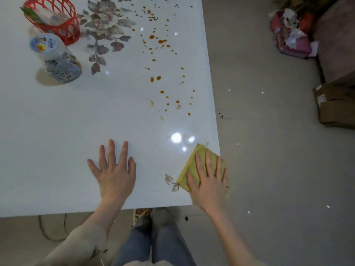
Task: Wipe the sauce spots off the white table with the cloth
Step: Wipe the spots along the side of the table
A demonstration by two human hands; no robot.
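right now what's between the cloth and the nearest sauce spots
Only bare glossy table with light glare lies between the cloth and the spots, in the head view.

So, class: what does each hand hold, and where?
Right hand presses flat on the yellow cloth's middle at the table corner; left hand holds nothing.

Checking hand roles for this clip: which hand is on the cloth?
The right hand lies flat on the yellow cloth at the table's corner; the left hand rests bare on the table.

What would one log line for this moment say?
right hand flat on cloth, table corner | left hand flat on table | sauce spots unwiped
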